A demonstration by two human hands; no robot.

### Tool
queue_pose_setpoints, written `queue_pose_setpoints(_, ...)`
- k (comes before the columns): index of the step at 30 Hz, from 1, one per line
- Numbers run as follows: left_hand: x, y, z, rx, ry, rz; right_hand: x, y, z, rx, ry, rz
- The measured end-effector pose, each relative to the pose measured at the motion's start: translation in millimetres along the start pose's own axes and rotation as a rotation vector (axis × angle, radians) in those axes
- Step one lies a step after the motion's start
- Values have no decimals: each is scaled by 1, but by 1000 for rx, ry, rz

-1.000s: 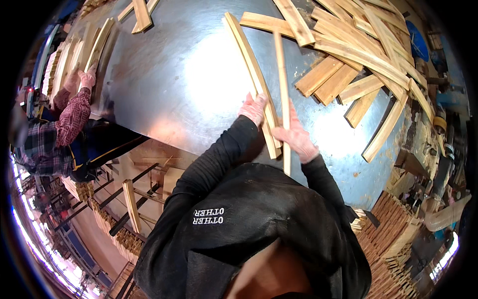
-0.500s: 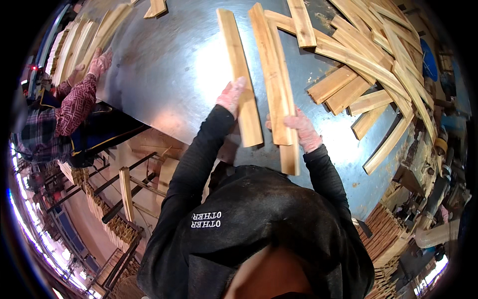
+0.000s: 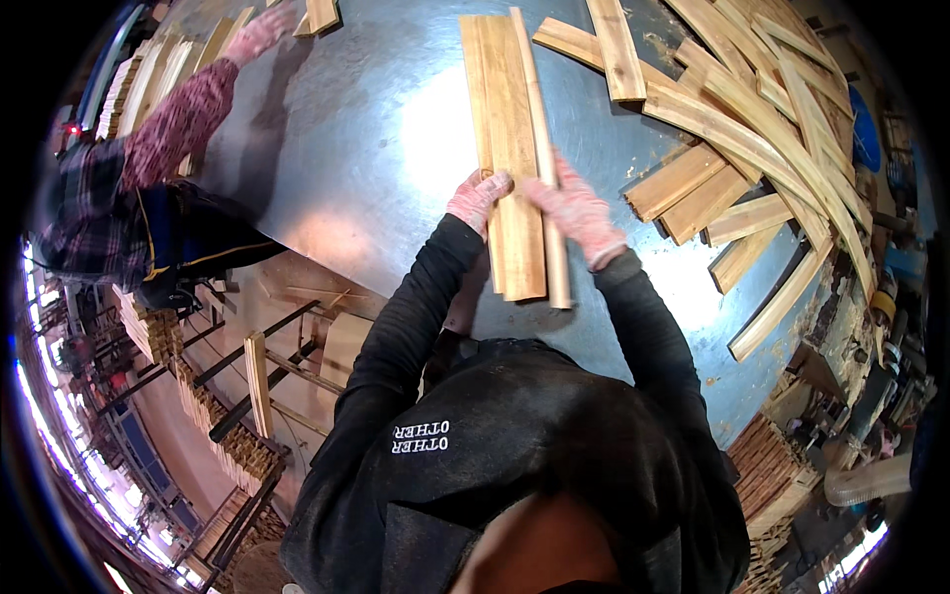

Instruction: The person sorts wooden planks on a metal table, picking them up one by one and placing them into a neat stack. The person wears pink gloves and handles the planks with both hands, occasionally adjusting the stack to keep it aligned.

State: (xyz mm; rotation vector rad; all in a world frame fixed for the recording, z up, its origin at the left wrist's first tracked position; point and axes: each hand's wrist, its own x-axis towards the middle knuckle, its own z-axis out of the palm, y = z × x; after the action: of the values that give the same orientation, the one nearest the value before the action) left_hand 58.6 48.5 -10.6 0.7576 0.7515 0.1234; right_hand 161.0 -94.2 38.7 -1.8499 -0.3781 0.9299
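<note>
Two wooden boards (image 3: 513,109) lie side by side over the metal tabletop, directly in front of me. A third wooden board (image 3: 558,267) stands tilted on its narrow edge along their right side. My left hand (image 3: 479,201), in a pinkish work glove, grips the pair's left edge with the thumb on top. From the right, my gloved right hand (image 3: 579,210) holds the edge-on board, its thumb over the boards and its fingers along the outer side. The undersides of the boards and some fingertips are hidden.
A loose heap of boards (image 3: 757,148) covers the table's right side. At the left, a co-worker's gloved hand (image 3: 262,35) reaches past a row of upright boards (image 3: 148,84). Stacked boards (image 3: 767,460) stand below the metal table (image 3: 346,129) at the lower right.
My left board has moved right against the others, and the boards my right hand holds have separated, one turning on edge. The co-worker's arm has reached farther out across the table.
</note>
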Motion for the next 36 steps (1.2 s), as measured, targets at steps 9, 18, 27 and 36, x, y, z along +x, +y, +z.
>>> queue_pose_setpoints(9, -5, 40, -53, 977, 593, 304, 35, 51, 21, 96, -26, 29)
queue_pose_setpoints(18, -79, 24, 14, 72, -343, -188, 38, 16, -17, -627, 35, -958)
queue_pose_setpoints(27, -68, 72, -12, 330, 53, 91, 67, -81, -102, -758, 264, -34)
queue_pose_setpoints(36, 73, 224, -186, 781, 333, 375, 217, 11, -290, -411, 174, -191)
